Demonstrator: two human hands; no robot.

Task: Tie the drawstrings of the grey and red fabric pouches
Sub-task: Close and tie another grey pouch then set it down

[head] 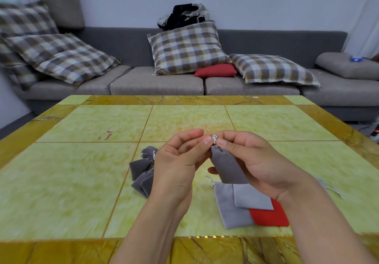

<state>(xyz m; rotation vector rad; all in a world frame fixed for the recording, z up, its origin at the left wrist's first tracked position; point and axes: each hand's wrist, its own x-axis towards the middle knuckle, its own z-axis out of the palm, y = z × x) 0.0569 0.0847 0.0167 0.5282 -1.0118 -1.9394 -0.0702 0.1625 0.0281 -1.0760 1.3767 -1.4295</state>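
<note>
Grey pouch (228, 168): we hold it above the worktop (82, 171).
Fingers: our left hand (180, 159) and right hand (252, 161) pinch its drawstring (214, 139).

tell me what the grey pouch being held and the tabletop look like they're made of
Held grey pouch: soft matte cloth, likely velvet or suede-like; it hangs limp and shows no shine.
Tabletop: looks like polished stone or a marble-effect laminate; green veined panels, amber border, slight sheen. Which of the two cannot be told.

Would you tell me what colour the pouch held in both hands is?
Dark grey; the held pouch shows best in the head view.
</note>
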